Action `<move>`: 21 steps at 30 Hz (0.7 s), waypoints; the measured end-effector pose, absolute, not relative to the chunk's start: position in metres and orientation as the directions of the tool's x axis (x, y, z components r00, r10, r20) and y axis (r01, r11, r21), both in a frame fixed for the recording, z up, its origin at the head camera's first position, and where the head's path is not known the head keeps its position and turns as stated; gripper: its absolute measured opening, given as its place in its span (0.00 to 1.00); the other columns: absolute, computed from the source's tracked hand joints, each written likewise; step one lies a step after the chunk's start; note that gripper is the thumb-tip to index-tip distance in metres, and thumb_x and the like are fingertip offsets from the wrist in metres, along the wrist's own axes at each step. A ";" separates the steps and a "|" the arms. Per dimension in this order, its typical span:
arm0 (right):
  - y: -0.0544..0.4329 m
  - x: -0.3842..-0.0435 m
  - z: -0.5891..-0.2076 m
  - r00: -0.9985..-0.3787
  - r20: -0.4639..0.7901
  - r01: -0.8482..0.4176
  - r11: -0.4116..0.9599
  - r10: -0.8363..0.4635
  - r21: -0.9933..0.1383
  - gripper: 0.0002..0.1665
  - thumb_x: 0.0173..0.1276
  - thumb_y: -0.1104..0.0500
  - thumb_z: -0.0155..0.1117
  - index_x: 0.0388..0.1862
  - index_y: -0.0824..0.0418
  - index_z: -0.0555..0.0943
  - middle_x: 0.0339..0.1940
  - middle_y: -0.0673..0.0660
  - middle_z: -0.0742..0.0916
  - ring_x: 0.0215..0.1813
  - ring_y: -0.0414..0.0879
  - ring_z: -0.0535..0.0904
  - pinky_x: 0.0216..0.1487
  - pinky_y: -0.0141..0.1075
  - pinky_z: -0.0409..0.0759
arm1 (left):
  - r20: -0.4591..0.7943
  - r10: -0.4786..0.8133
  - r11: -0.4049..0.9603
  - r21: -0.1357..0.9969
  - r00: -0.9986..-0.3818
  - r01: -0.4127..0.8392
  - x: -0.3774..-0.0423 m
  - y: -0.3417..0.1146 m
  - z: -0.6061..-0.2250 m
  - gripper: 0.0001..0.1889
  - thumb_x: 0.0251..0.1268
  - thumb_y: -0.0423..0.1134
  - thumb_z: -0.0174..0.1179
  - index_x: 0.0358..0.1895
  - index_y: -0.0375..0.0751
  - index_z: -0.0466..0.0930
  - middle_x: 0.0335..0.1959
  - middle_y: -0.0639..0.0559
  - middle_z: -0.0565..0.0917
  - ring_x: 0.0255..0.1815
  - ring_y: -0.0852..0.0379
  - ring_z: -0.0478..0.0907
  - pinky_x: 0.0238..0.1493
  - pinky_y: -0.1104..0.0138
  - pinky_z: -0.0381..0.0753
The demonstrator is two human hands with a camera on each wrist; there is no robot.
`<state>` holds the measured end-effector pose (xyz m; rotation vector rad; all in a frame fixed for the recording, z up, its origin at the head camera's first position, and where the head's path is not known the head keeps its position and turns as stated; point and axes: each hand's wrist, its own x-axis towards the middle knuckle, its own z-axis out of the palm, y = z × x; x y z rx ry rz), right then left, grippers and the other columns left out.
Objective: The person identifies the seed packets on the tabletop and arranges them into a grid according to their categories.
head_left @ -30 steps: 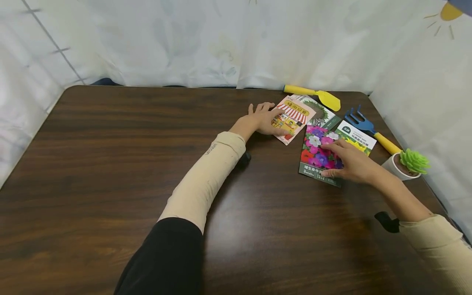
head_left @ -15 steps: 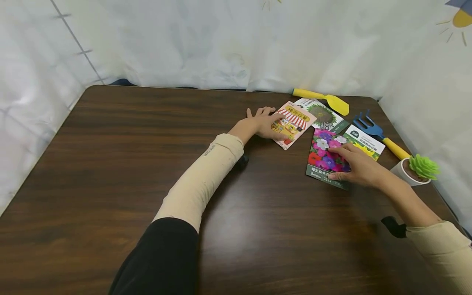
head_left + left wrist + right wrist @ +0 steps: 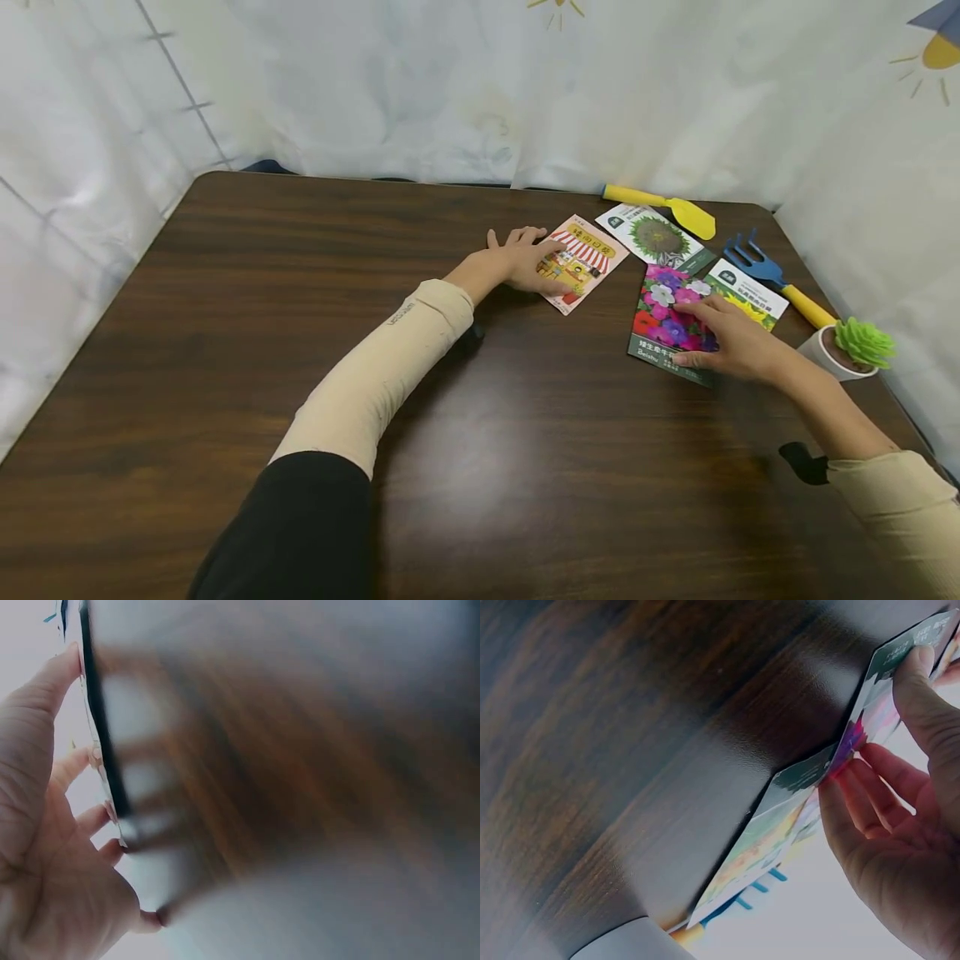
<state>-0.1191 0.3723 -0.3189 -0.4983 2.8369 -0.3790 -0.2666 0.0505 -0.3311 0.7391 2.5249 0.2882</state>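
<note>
My left hand rests spread on a pink seed packet with a striped awning picture. In the left wrist view, the thumb and fingertips touch that packet's face. To the right, my right hand lays its fingertips and thumb on a seed packet with pink and purple flowers. That packet partly overlaps a yellow-flower packet, whose lower part is hidden. Behind them lies a white packet with a round green flower head.
A yellow hand trowel lies along the table's back edge. At the right are a blue hand fork with a yellow handle and a white pot holding a green succulent. White curtains hang behind the brown table.
My left hand has slid the pink packet leftward and slightly nearer, off the white packet it overlapped. The right hand stays on the flower packet. The head view has shifted a little.
</note>
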 end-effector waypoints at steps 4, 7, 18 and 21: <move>0.373 -0.118 -0.319 -0.914 -0.184 -0.301 0.909 -0.361 -0.288 0.48 0.63 0.49 0.78 0.74 0.69 0.67 0.59 0.73 0.74 0.56 0.65 0.72 0.60 0.64 0.72 | -0.389 0.562 0.825 0.323 -0.730 0.463 -0.258 0.036 -0.328 0.47 0.65 0.76 0.51 0.83 0.70 0.41 0.85 0.55 0.35 0.85 0.47 0.29 0.73 0.32 0.26; 0.373 -0.118 -0.319 -0.914 -0.191 -0.296 0.910 -0.358 -0.290 0.48 0.63 0.49 0.77 0.74 0.69 0.67 0.60 0.74 0.74 0.58 0.66 0.72 0.61 0.65 0.71 | -0.408 0.544 0.838 0.307 -0.733 0.451 -0.254 0.025 -0.327 0.47 0.65 0.75 0.51 0.83 0.71 0.40 0.85 0.56 0.34 0.85 0.47 0.29 0.74 0.33 0.26; 0.373 -0.120 -0.316 -0.914 -0.217 -0.274 0.915 -0.344 -0.296 0.49 0.64 0.48 0.76 0.75 0.70 0.65 0.63 0.76 0.71 0.61 0.71 0.70 0.63 0.68 0.69 | -0.389 0.527 0.847 0.314 -0.756 0.429 -0.239 -0.019 -0.324 0.47 0.65 0.75 0.52 0.83 0.69 0.42 0.85 0.53 0.37 0.84 0.44 0.32 0.72 0.30 0.29; 0.372 -0.117 -0.316 -0.912 -0.215 -0.279 0.913 -0.348 -0.297 0.48 0.64 0.49 0.76 0.74 0.70 0.65 0.63 0.76 0.72 0.61 0.70 0.70 0.63 0.68 0.69 | -0.392 0.515 0.854 0.307 -0.762 0.419 -0.233 -0.030 -0.325 0.47 0.65 0.75 0.52 0.83 0.69 0.42 0.85 0.52 0.37 0.84 0.44 0.32 0.72 0.28 0.31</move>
